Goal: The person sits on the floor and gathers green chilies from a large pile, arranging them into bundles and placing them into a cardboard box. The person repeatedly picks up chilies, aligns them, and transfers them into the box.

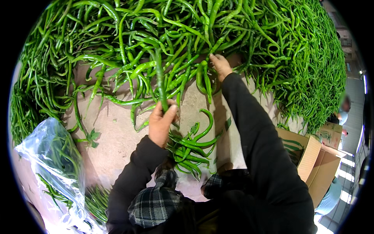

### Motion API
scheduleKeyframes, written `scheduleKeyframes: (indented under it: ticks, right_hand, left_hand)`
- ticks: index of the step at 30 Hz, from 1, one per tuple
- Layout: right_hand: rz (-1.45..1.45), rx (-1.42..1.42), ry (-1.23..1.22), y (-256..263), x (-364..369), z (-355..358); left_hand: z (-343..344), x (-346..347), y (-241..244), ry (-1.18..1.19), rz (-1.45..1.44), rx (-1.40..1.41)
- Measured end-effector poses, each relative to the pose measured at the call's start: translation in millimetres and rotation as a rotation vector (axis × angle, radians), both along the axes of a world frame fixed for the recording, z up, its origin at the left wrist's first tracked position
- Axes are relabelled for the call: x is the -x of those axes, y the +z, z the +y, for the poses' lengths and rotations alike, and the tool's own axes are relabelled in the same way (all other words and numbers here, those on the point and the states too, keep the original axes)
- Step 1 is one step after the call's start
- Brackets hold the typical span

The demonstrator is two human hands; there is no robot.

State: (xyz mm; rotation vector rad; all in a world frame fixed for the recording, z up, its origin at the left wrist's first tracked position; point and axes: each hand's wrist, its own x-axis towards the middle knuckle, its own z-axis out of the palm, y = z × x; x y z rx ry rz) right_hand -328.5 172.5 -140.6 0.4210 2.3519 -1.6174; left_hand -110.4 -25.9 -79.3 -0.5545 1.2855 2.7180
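Observation:
Upright between the thumb and fingers of my left hand (164, 121) stands a long green chili pepper (159, 79); whether more peppers are in that hand cannot be told. My right hand (220, 65) reaches into the near edge of a large heap of long green chili peppers (187, 26), its thumb and fingertips closed at a pepper there. A short, thick green pepper (200, 77) hangs just beside it. On the concrete floor (117, 140) between my arms lies a small loose pile of curved green peppers (190, 152).
A clear plastic bag (54, 152) holding green peppers lies at the left, with more peppers (98, 201) below it. Open cardboard boxes (318, 163) stand at the right. The heap curves round both sides. Another person (343, 112) is at the far right.

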Motion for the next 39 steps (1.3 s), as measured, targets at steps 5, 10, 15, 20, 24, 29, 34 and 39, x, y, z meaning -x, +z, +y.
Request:
scheduleKeyframes:
  ticks: [5, 10, 15, 20, 24, 29, 34, 39]
  right_hand:
    - [0.097, 0.067, -0.027, -19, -14, -44]
    - [-0.210, 0.465, -0.172, 1, 2, -71]
    - [-0.536, 0.707, 0.195, 76, -56, -65]
    - [0.364, -0.656, 1.041, 86, -27, -60]
    - [0.801, -1.096, 1.335, 23, -22, -82]
    - [1.057, -0.993, 1.207, 45, -25, -63]
    - [0.723, -0.831, 1.214, 134, -52, -34]
    - [0.231, -0.586, 0.934, 137, -122, 15]
  left_hand:
    - [-39, -29, -10, 0.208, -0.266, -0.223]
    - [-37, -26, -13, 0.173, -0.294, -0.225]
    - [-52, -42, -25, 0.275, -0.311, -0.230]
    - [-39, -34, -30, 0.185, -0.314, -0.264]
    - [-30, -38, -28, 0.152, -0.281, -0.311]
    - [-30, -53, -5, -0.114, -0.192, -0.403]
    - [-13, -72, -7, -0.415, -0.243, -0.342]
    - [14, -84, -18, -0.556, -0.344, -0.551]
